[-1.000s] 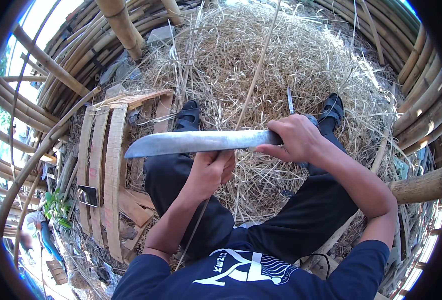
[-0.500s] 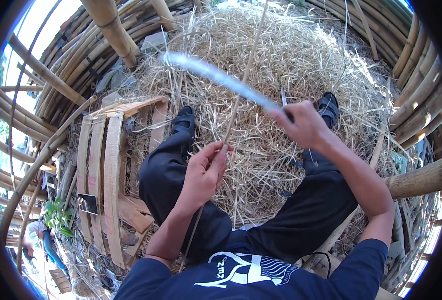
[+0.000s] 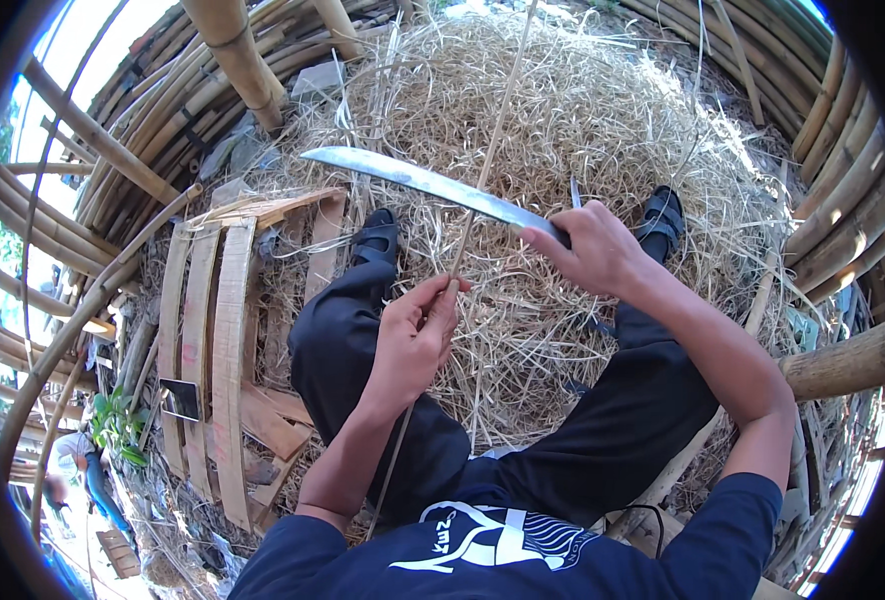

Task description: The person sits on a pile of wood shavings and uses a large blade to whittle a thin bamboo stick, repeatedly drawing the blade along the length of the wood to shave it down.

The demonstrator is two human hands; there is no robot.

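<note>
My left hand pinches a long, thin bamboo strip. The strip runs from beside my left thigh up past the far edge of the picture. In a closed grip, my right hand has hold of a machete. Its long, slightly curved blade points to the left and crosses the strip a little beyond my left fingers. Whether the edge touches the strip I cannot tell. The machete's handle is mostly hidden in my fist.
A thick heap of pale shavings covers the ground around my sandalled feet. To the left stands a slatted wooden crate with a dark phone-like rectangle on it. Bamboo poles are stacked around. Another person is at far left.
The machete, blurred by motion before, now shows sharply; its tip has come lower and nearer. My right hand has shifted slightly left. My left hand keeps its hold on the strip.
</note>
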